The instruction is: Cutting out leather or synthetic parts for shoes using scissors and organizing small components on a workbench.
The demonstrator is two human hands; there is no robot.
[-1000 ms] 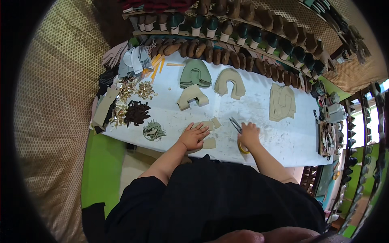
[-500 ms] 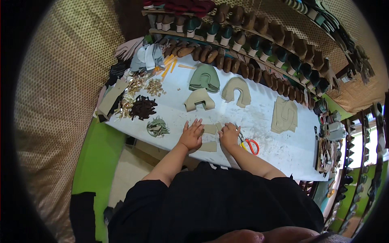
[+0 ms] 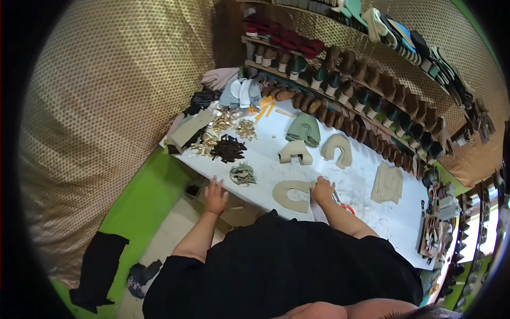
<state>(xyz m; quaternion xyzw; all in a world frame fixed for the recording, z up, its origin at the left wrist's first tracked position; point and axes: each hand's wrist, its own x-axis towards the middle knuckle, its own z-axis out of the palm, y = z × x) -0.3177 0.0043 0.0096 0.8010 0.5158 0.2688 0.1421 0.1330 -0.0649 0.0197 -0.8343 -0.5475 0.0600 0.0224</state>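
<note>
My left hand (image 3: 216,198) is lifted near the table's front edge, fingers apart and holding nothing. On the table before me lies a flat beige U-shaped piece (image 3: 281,195), its open side toward the right. My right hand (image 3: 322,191) rests at that piece's right end with fingers loosely apart; its underside is hidden. Just right of this hand lie scissors with a red handle (image 3: 348,209), partly covered by my forearm. Beyond are a folded beige piece (image 3: 295,150), another beige U-shaped piece (image 3: 330,146) and a stack of green pieces (image 3: 303,129).
On the table's left are dark brown strips (image 3: 228,149), small gold pieces (image 3: 245,128) and a heap of green scraps (image 3: 243,174). More beige pieces (image 3: 388,183) lie at right. Shoe lasts (image 3: 324,114) line the back, below shelves of shoes (image 3: 361,98).
My left hand has come off the beige piece and moved left, toward the table's edge. The U-shaped piece shows more fully. My right hand stays at its right end. The whole view has shifted.
</note>
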